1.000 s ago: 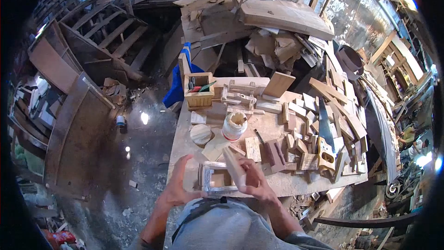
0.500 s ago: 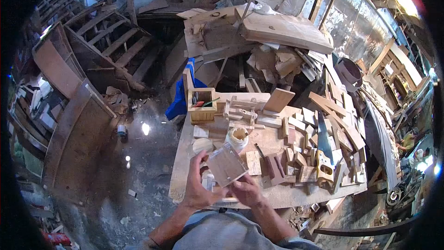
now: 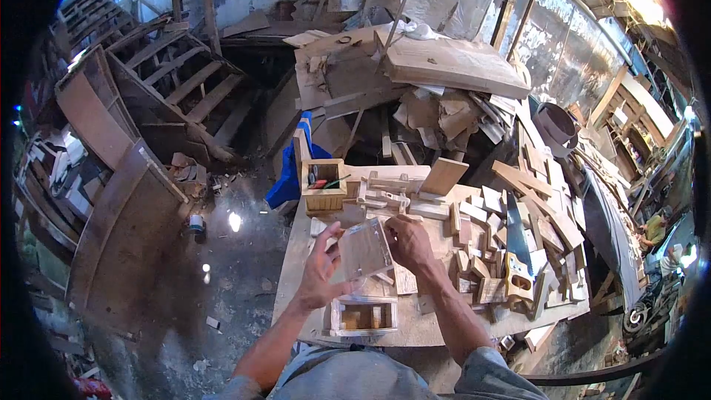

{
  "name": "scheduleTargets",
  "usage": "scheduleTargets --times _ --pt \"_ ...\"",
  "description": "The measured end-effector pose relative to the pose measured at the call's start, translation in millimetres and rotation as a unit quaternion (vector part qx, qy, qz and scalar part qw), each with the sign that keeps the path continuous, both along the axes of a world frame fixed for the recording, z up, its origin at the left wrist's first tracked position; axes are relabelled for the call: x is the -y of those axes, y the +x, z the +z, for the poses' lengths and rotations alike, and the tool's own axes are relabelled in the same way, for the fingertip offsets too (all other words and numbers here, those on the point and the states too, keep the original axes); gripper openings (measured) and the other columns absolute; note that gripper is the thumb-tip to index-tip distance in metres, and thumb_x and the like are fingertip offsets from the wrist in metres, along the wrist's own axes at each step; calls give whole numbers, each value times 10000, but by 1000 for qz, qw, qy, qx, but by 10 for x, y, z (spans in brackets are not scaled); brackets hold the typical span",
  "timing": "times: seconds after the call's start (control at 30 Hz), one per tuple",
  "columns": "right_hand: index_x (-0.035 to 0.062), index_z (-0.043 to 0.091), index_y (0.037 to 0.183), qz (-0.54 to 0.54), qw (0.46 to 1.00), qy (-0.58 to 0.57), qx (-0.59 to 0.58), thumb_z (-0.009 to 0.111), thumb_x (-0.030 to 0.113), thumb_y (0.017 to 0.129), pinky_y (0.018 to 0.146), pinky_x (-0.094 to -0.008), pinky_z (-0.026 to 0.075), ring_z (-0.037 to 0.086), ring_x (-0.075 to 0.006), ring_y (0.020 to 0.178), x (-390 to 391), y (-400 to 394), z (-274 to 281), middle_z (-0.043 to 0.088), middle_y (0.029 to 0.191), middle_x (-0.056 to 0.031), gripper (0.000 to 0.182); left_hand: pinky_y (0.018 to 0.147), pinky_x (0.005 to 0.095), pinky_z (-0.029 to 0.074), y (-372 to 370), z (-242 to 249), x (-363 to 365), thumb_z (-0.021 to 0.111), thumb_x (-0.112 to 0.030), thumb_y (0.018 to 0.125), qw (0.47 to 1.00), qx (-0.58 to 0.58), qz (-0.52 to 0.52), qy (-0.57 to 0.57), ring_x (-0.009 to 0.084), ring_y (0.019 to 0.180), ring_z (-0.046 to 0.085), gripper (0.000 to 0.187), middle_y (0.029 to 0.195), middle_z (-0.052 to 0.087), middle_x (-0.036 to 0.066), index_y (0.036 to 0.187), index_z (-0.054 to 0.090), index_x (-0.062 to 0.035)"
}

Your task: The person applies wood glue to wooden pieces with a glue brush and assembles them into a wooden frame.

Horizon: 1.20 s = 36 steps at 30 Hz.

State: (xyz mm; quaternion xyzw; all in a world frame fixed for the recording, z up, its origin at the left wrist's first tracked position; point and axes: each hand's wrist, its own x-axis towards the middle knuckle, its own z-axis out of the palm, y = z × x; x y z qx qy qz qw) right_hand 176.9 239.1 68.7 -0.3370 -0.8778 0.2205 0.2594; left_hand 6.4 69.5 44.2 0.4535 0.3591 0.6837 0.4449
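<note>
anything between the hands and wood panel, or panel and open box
Nothing visible: the left hand holds the panel, the right hand is at its edge, and the way to the box looks clear.

I wear a grey-blue shirt [image 3: 355, 367] with loose sleeves [image 3: 495, 378]; my forearms [image 3: 453, 315], left hand [image 3: 320, 275] and right hand [image 3: 412, 244] are bare.

The pale square wooden panel [image 3: 363, 252] and pale rectangular wooden box [image 3: 363, 332] look matt; the tapered grey metal sawblade [image 3: 518, 235], smooth.
</note>
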Motion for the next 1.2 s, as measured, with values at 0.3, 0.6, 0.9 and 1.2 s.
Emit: scheduleTargets --times 0.3,0.6,0.9,1.2 --pt "-29 670 934 46 996 -83 -5 675 109 826 748 -492 549 698 -458 886 -192 42 -52 697 894 -278 175 1213 455 342 47 -193 -422 944 -216 678 998 -21 -50 -7 277 1399 442 1247 1521 310 101 1619 129 -143" --pt "-29 638 894 -50 996 30 -67 696 76 843 639 -424 513 646 -301 653 -82 122 4 649 731 -206 130 1185 461 354 13 -76 -416 951 -231 644 998 -14 -45 -43 294 1426 389 1258 1502 330 118 1604 143 -137" --pt "-40 650 1037 -183 930 -115 -299 540 22 967 486 -239 453 582 -71 579 389 838 939 653 702 -41 144 1189 462 369 86 119 -355 925 -189 638 999 13 49 -17 297 1397 415 1166 1402 372 124 1559 220 -66" --pt "-62 716 1102 -109 863 -215 -444 697 58 975 533 -242 480 614 -110 620 1039 1182 186 698 817 -81 176 1143 474 443 169 110 -203 933 -205 686 940 -246 233 -44 319 1366 454 1104 1438 382 217 1528 248 -1"
